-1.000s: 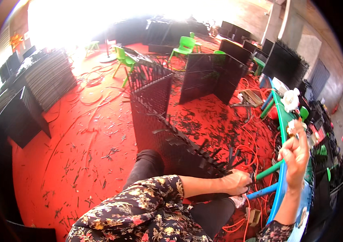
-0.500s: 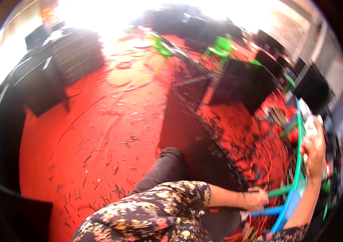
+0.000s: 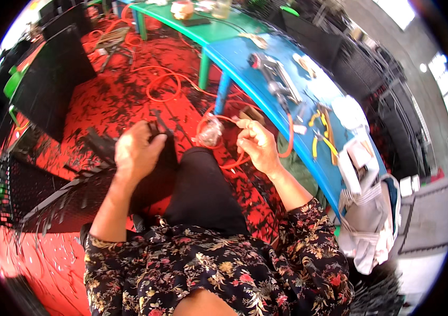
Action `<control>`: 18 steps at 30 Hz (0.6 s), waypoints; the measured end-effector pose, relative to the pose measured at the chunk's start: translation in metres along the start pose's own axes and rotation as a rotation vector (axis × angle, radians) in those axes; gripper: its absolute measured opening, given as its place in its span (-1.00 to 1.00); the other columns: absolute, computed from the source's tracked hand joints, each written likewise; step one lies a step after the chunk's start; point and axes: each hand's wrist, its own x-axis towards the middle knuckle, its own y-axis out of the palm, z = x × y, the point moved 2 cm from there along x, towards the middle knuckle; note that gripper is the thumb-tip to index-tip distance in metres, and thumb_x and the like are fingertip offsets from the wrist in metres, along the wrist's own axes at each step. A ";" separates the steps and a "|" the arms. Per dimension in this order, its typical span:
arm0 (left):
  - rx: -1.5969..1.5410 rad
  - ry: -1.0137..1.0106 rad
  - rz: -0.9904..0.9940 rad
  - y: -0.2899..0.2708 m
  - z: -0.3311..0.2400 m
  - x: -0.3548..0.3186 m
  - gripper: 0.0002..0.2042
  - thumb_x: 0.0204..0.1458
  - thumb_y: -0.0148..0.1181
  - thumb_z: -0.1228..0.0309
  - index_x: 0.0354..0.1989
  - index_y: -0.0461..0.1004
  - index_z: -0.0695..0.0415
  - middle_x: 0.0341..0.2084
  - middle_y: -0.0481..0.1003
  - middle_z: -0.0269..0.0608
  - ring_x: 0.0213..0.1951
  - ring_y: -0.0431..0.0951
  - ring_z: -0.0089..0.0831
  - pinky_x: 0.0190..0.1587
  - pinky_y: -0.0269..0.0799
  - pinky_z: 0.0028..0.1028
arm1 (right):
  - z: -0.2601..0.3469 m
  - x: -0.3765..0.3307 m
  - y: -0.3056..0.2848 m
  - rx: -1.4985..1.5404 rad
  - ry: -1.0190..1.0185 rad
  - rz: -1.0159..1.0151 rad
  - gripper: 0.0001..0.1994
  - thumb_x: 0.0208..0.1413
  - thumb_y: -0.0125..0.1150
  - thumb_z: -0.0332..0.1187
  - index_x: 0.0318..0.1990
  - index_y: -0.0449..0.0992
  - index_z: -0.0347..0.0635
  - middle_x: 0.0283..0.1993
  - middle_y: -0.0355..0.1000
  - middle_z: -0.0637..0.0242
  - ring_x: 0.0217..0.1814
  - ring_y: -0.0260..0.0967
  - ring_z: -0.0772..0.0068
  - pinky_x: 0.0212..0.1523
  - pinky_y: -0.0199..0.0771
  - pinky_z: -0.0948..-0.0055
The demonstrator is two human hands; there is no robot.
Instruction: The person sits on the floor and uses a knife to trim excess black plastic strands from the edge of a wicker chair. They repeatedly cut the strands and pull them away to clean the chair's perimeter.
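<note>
"See how that right hand (image 3: pixel 258 145) has moved: it was stretched up by the green desk (image 3: pixel 211 34), and now it is above the gap beside the black-trousered leg (image 3: pixel 203 184)."

"What's in it?"

"Nothing that I can make out. Fingers half curled, the grip apart, with the looped orange hose (image 3: pixel 290 137) running just behind, smooth and rubbery."

"And the left hand (image 3: pixel 138 150)?"

"Bent over the top corner of the black woven panel (image 3: pixel 76 210). It's dark on dark there, so I can't tell whether that grip is clamped on a strip."

"Where does the panel stand, exactly?"

"Tilted on the person's left, against the leg or just beside it. Tight, pebbly mesh on its face, and a ragged fringe of flat loose strips (image 3: pixel 100 150) along the edge."

"Plenty of those bits on the red floor (image 3: pixel 124 89) too, like shavings."

"Yes, thin and straight. Over on the right, the blue desk (image 3: pixel 234 58) curves away, glossy and smooth-edged."

"With a metal power tool (image 3: pixel 274 79) lying on it?"

"That one, silvery and cylindrical. Nearer are the yellow-handled pliers (image 3: pixel 321 145), and by the near end a rumpled, striped pale cloth (image 3: pixel 363 221) hangs in soft folds"
</note>
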 end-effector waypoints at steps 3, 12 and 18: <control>-0.129 0.027 -0.004 -0.006 0.003 -0.002 -0.88 -0.15 0.19 0.42 -0.46 0.49 0.19 -0.56 0.47 -0.12 -0.46 0.50 -0.24 -0.37 0.36 -0.38 | -0.035 -0.029 -0.051 -0.078 0.069 -0.197 -0.73 0.00 0.03 -0.58 -0.10 0.31 -0.37 -0.47 0.36 0.34 -0.53 0.33 0.60 -0.48 0.35 0.64; -0.216 -0.005 0.012 -0.002 0.008 -0.004 -0.91 -0.12 0.16 0.48 -0.49 0.46 0.25 -0.64 0.40 -0.27 -0.55 0.39 -0.55 -0.43 0.30 -0.50 | -0.082 -0.055 -0.176 -0.275 -0.030 -0.665 -0.84 -0.03 0.04 -0.58 -0.24 0.40 -0.31 -0.52 0.37 0.34 -0.55 0.32 0.61 -0.50 0.38 0.61; 0.019 -0.127 0.066 -0.011 0.003 -0.001 -0.74 -0.13 0.18 0.20 -0.48 0.50 0.18 -0.59 0.46 -0.08 -0.49 0.49 -0.26 -0.40 0.34 -0.35 | -0.088 -0.067 -0.230 -0.337 0.089 -0.732 -0.80 0.02 0.07 -0.53 -0.16 0.43 -0.24 -0.32 0.40 0.34 -0.38 0.35 0.57 -0.42 0.36 0.62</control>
